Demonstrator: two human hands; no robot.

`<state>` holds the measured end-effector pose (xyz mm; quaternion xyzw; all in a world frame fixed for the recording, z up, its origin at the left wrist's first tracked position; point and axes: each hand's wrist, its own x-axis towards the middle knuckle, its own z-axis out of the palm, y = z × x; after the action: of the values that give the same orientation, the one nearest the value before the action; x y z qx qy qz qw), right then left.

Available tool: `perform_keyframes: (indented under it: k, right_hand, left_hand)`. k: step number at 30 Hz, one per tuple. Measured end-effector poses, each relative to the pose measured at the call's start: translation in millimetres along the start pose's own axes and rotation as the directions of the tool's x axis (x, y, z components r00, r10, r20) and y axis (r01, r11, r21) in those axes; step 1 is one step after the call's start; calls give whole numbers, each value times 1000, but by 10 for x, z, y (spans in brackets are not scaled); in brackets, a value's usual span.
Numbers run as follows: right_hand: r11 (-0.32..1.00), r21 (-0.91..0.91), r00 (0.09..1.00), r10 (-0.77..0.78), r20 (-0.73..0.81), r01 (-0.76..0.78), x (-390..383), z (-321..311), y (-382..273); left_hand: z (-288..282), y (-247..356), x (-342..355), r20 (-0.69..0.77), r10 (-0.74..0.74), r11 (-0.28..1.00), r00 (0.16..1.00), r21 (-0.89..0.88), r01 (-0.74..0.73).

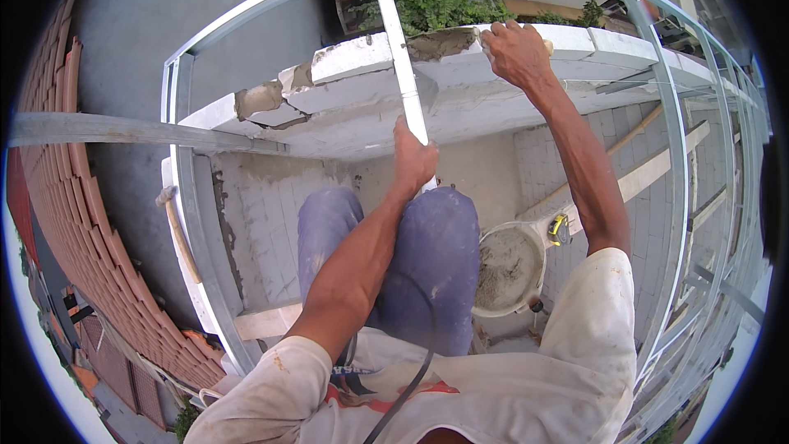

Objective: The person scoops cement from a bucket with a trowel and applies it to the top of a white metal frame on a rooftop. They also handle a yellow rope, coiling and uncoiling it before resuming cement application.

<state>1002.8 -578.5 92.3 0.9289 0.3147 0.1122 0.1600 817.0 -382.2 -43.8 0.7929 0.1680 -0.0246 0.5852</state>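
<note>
My left hand [415, 160] is wrapped round an upright pale metal stud [393, 25] that rises between my knees and the block wall. Farther out, my right hand [516, 53] is closed at the top of the white block wall [353, 57]. A pale, rounded end like a tool's handle [548, 48] sticks out beside its fingers; the rest is hidden. Grey mortar [444, 43] lies along the wall top, just left of this hand. Beside my right knee stands a bucket [538, 267] of wet mortar [505, 267].
A yellow and black tape measure [558, 230] sits at the bucket's rim. Metal framing [670, 140] encloses me, and a grey beam [123, 130] crosses at left. A hammer [179, 234] rests on the left ledge. Planks [649, 177] lie to the right. Roof tiles [99, 222] slope beyond the left side.
</note>
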Motion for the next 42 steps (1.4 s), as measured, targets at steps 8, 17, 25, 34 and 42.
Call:
perform_keyframes:
  k: [8,17,25,34,42]
  right_hand:
    - [746,435,850,518,98,-504,-535,-79,-259]
    - [138,593,510,684,522,-793,-684,181,-902]
    - [430,547,676,616,403,-718,-257,-235,-1193]
    - [494,501,690,631,355,-710,-301,-249,-1210]
    - [536,513,725,619,301,-670,-283,-187,-1246]
  left_hand:
    - [38,23,-2,3,-8,999,1000,-52,8]
    - [26,24,-6,-5,31,999,999,-33,-32]
    - [-13,54,4,35,-10,1000,999,-11,10]
    - [23,23,-47,-24,43,998,999,-35,-44]
    - [-9,9,-33,21,7,1000,1000,-24,-7]
